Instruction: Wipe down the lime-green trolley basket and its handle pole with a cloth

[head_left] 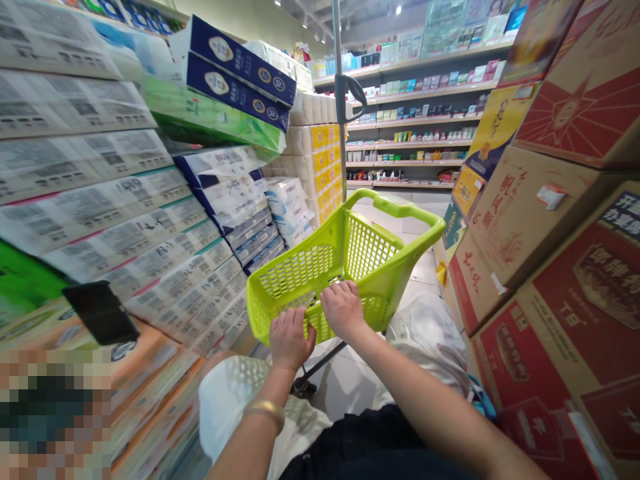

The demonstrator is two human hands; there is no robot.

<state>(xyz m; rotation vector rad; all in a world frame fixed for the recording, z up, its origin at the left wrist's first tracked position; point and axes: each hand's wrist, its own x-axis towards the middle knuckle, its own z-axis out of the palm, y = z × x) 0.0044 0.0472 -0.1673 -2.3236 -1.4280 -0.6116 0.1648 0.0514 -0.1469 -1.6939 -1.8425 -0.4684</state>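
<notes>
A lime-green plastic shopping cart (415, 233) with perforated basket walls stands right in front of me, between my knees. My left hand (291, 337) curls its fingers over the near rim of the basket, and a gold bangle circles that wrist. A little further right along the same rim, my right hand (343, 308) is closed over the edge too. The basket's floor is mostly hidden behind its near wall and my hands. The cart's handle loop rises at the far right side, untouched.
Stacked tissue packs (95, 153) line the left, with blue boxes (240, 67) on top. Large cartons (530, 207) are piled on the right. A metal pole (342, 153) stands behind the cart. Stocked shelves (410, 123) fill the back. A dark phone (101, 312) lies at left.
</notes>
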